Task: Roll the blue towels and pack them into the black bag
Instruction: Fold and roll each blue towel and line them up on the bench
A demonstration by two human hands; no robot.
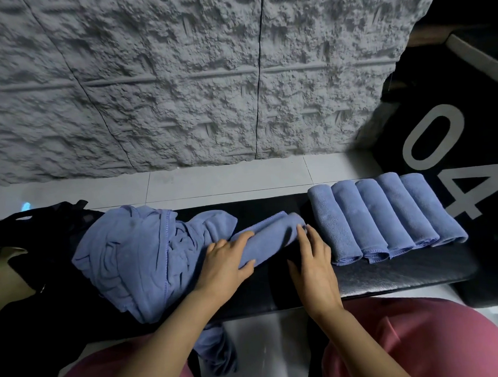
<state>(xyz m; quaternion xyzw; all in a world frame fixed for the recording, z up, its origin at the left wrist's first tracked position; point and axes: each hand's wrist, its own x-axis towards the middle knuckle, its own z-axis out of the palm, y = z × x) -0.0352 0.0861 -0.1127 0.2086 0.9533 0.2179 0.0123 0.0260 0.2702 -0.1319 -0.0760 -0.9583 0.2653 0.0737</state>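
A rolled blue towel point(269, 235) lies across the middle of the black padded bench point(393, 272). My left hand point(226, 262) grips its near end, fingers curled over the roll and thumb under it. My right hand point(311, 254) lies with straight fingers against the roll's right side. To the right, several rolled blue towels point(383, 218) lie side by side in a row. A heap of loose blue towels point(135, 259) sits at the left, one hanging off the bench's front edge. The black bag point(40, 224) lies at the far left behind the heap.
A rough grey textured wall point(176, 76) rises just behind the bench, with white floor tiles point(226, 178) at its foot. A black mat with a white "04" point(449, 152) lies at the right. My knees in pink trousers point(426, 337) fill the bottom.
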